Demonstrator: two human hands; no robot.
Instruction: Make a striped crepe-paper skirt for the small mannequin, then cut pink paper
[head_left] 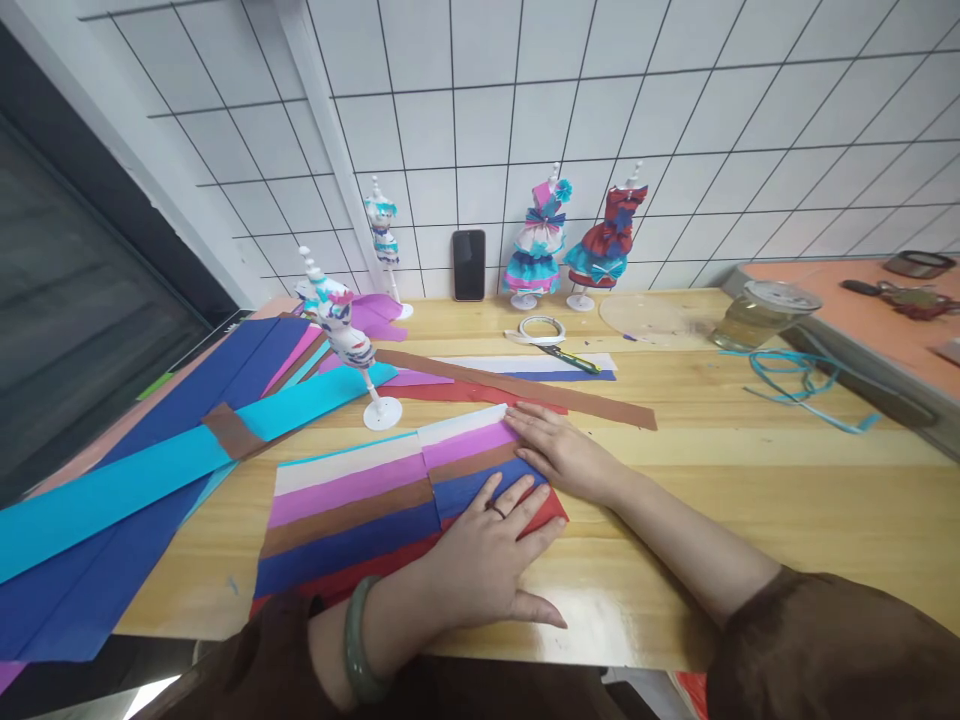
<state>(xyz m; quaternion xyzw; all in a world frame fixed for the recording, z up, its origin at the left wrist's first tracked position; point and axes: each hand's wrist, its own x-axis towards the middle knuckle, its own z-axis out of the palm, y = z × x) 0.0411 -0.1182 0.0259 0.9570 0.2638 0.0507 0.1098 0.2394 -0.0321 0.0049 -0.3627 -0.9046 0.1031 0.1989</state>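
Note:
A sheet of striped crepe paper (345, 508) lies flat on the wooden table, banded in white, purple, brown, blue and red, with a thin turquoise edge on its left part. A seam or fold line runs across its middle. My left hand (491, 545), wearing a ring and a green bangle, rests palm down with spread fingers on the blue and red bands at the right part. Stretched over the right end of the paper, my right hand (566, 455) lies with its fingers extended on the white and purple bands. Neither hand grips anything visible.
Left lie long blue and turquoise paper strips (300, 398). A small white mannequin (341, 320) stands close behind the sheet. Brown strip (517, 385), utility knife (574, 360) and tape roll (541, 329) lie beyond. Dressed mannequins (536, 245), a phone (469, 265) and a cup (761, 315) stand farther back.

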